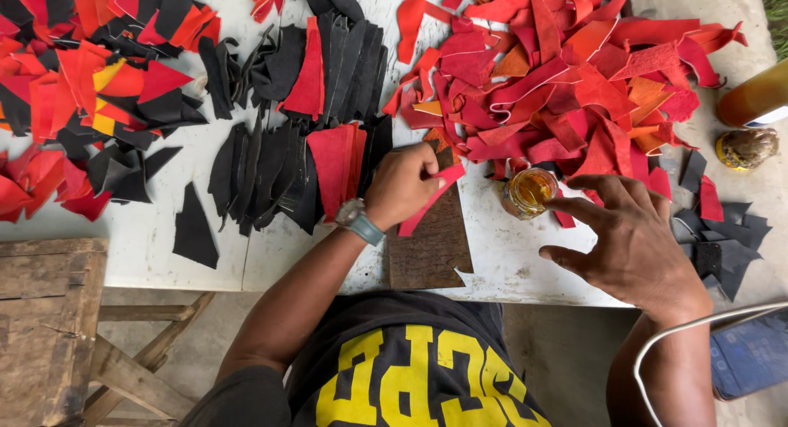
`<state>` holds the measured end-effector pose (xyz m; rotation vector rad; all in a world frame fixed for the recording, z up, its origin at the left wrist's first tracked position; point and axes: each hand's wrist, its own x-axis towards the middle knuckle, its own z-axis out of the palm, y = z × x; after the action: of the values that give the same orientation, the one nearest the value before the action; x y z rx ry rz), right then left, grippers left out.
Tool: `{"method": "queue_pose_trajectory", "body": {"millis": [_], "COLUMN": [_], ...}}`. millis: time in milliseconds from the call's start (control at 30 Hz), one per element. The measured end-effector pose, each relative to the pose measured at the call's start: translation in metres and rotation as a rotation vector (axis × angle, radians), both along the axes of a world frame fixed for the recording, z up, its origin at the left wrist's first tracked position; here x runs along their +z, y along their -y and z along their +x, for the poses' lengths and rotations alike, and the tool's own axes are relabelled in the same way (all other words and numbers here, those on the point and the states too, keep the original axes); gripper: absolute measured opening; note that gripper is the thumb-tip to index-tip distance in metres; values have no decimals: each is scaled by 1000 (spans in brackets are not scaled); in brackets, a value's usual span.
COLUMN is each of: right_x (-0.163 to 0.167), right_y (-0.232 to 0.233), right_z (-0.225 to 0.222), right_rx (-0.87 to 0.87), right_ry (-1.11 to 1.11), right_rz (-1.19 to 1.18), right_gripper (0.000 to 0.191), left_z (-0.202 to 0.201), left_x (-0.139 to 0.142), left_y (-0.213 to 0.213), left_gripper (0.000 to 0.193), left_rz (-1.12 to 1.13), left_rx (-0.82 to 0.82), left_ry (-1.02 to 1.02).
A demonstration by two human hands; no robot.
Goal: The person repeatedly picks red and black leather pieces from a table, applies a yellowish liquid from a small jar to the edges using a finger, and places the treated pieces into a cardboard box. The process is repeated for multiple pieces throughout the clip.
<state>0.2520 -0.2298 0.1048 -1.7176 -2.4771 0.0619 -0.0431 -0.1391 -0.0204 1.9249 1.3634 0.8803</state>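
Observation:
My left hand point(404, 185), with a watch on its wrist, holds a narrow red leather strip point(428, 200) over a brown board point(431, 245) that lies on the white table point(156, 238). My right hand point(628, 238) hovers with fingers spread, its index finger reaching to the rim of a small glass jar of amber liquid point(529, 192). The jar stands just right of the board, below a big heap of red and orange leather scraps point(566, 74).
Stacks of black cut pieces with red triangles point(300, 140) lie left of my left hand. A mixed red, black and yellow scrap pile point(90, 90) fills the far left. Black pieces point(726, 238), a bottle point(755, 98) and a round lid point(744, 148) sit at right. A wooden stool point(49, 312) stands lower left.

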Motion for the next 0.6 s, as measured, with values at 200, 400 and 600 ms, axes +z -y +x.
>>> {"method": "queue_pose_trajectory", "body": {"millis": [200,400,600], "right_x": [6,25,12], "right_y": [-2,18,19], "right_z": [-6,-10,-26], "right_rx": [34,183,186], "right_ry": [-33,-662,-811], "right_rz": [-5,75,158], "right_gripper": [49,51,63], "left_z": [-31,-28,-33], "left_x": [11,21,27], "left_y": [-2,8,5], "left_gripper": [39,23,39], "left_rz": [-113,-118,67], "left_rx": [-100,-259,-545], "left_ry": [574,935,32]}}
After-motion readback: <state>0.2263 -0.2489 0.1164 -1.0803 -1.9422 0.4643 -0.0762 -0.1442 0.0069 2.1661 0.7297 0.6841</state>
